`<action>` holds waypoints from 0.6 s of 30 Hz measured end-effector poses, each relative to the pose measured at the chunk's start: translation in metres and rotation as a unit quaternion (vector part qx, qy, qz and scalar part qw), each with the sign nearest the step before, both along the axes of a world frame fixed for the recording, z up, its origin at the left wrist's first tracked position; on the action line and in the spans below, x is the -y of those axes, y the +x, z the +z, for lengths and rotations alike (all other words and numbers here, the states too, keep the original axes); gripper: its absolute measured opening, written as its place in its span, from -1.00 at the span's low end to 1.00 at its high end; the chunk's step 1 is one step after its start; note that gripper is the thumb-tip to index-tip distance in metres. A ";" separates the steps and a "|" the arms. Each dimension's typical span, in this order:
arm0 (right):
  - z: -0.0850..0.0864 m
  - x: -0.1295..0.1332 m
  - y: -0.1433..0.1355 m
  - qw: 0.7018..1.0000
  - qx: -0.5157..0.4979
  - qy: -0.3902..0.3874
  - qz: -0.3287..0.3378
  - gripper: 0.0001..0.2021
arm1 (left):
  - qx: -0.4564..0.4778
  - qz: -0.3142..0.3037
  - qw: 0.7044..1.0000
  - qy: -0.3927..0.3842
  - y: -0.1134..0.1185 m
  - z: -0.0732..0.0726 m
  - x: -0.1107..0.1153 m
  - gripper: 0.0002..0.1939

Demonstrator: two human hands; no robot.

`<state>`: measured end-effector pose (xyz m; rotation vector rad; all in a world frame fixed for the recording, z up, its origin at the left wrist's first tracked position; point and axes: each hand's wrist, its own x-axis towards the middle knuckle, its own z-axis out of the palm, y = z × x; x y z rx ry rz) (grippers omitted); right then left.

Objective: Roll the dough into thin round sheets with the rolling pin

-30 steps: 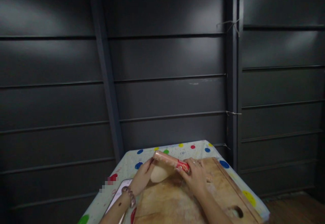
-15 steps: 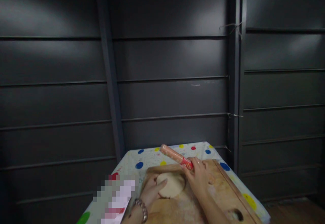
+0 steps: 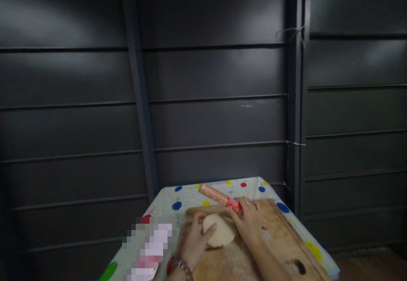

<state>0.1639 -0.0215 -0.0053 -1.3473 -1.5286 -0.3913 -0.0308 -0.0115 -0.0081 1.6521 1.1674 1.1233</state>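
Observation:
A flat round piece of dough rests on the wooden cutting board. My left hand grips its left edge, thumb on top and fingers under or behind the rim. A bracelet circles that wrist. My right hand is wrapped round a tan rolling pin with a red printed label. The pin slants up to the far left, raised above the board's far edge, and part of it is hidden under my fingers. My right hand lies just right of the dough.
A white tablecloth with coloured dots covers the table. A blurred-out pale item lies left of the board. The board has a handle hole at its near right. A dark panelled wall stands close behind the table.
My left hand and the dough have shifted a little to the right, closer to my right hand. The fingers now curl more round the dough's edge. My right hand keeps the rolling pin almost still.

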 end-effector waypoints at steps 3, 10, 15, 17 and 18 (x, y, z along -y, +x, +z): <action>0.001 0.002 -0.001 1.000 0.009 -0.008 0.008 -0.61 | -0.132 -0.012 0.988 0.073 -0.006 0.006 0.004 -0.63; -0.001 0.002 -0.006 0.997 0.052 -0.050 0.038 -0.62 | -0.140 0.105 0.970 0.167 -0.036 0.008 -0.007 -0.64; -0.001 0.004 -0.010 0.987 0.093 -0.112 0.070 -0.64 | 0.056 0.279 0.944 0.166 -0.042 0.020 -0.020 -0.59; 0.000 0.005 -0.014 0.979 0.122 -0.134 0.098 -0.64 | -0.006 0.313 0.912 0.263 -0.037 0.030 -0.019 -0.60; 0.001 0.006 -0.016 0.973 0.139 -0.145 0.110 -0.63 | -0.069 0.300 0.898 0.315 -0.033 0.034 -0.018 -0.62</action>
